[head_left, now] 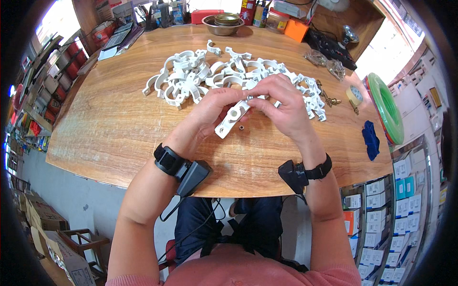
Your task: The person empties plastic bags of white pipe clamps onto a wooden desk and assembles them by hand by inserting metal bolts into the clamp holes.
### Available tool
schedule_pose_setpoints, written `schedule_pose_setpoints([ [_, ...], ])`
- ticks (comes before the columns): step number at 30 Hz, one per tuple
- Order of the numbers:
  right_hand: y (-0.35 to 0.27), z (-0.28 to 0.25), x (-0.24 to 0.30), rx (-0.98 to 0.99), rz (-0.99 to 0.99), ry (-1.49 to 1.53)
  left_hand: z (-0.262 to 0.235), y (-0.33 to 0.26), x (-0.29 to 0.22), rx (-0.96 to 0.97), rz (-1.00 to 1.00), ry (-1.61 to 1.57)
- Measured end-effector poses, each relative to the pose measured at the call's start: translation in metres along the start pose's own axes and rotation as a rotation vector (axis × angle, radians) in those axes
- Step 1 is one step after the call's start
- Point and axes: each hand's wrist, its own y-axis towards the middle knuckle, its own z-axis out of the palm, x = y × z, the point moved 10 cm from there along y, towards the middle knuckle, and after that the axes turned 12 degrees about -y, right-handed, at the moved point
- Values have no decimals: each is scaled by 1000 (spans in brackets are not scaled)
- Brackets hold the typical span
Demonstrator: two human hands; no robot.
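My left hand [208,108] is closed around a white plastic pipe clamp [227,125], held tilted above the table with a flat tab and a raised round boss toward me. At the clamp's far end, my right hand [285,104] pinches a small metal screw [249,98] between thumb and forefinger. The left thumb lies right beside that screw, and the fingers hide part of the clamp. A tiny dark nut-like piece [241,127] sits on the wood below. Just beyond both hands spreads a heap of white pipe clamps [190,78].
On the wooden table [109,128], brass fittings [330,99], a tape roll [354,94], a blue cloth [370,140] and green hose coils [385,107] occupy the right side. Metal bowls [222,27] and an orange box [296,30] stand at the back.
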Motion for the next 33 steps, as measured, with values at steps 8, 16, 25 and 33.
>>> schedule_pose_setpoints([
  [8,-1,0,0,-11,17,-41,-10,2,2,-59,8,25],
  [16,-2,-4,3,-18,-38,-128,-3,2,0,-20,4,8],
  [25,-2,-3,3,-41,-27,-86,0,1,-3,-27,34,-55],
  [33,0,-6,7,-60,-19,-77,-2,-3,-5,-86,38,-55],
])
